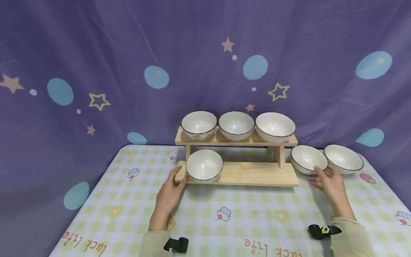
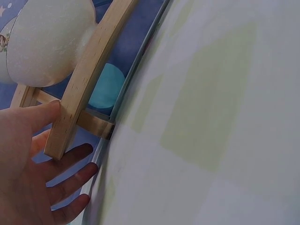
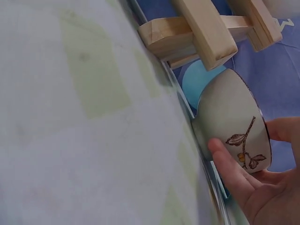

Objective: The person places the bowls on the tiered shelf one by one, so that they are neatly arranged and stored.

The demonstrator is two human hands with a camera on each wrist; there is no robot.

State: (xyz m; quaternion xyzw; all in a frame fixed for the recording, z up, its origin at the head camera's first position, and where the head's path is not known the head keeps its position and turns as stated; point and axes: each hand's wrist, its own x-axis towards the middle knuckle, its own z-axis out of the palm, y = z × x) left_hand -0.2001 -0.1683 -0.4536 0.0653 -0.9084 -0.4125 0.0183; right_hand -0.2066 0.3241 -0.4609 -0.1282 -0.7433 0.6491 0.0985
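A two-tier wooden stand [image 1: 257, 174] is on the table. My left hand [image 1: 168, 193] holds the left end of its lower board, thumb against the front edge and the other fingers beyond it. Right beside that thumb, a white bowl [image 1: 204, 165] with a dark rim sits on the lower board. My right hand [image 1: 334, 184] grips another white bowl [image 1: 307, 159] on the table at the stand's right end, thumb over the rim and fingers on the outer wall. In the right wrist view a brown leaf sprig shows on the gripped bowl [image 3: 220, 110].
On the upper board stand three bowls, at left [image 1: 199, 125], middle [image 1: 236, 125] and right [image 1: 275, 126]. One more bowl [image 1: 343, 159] rests on the table just right of the gripped one. A checked cloth [image 1: 244, 217] covers the table, and a purple curtain [image 1: 199, 43] hangs behind.
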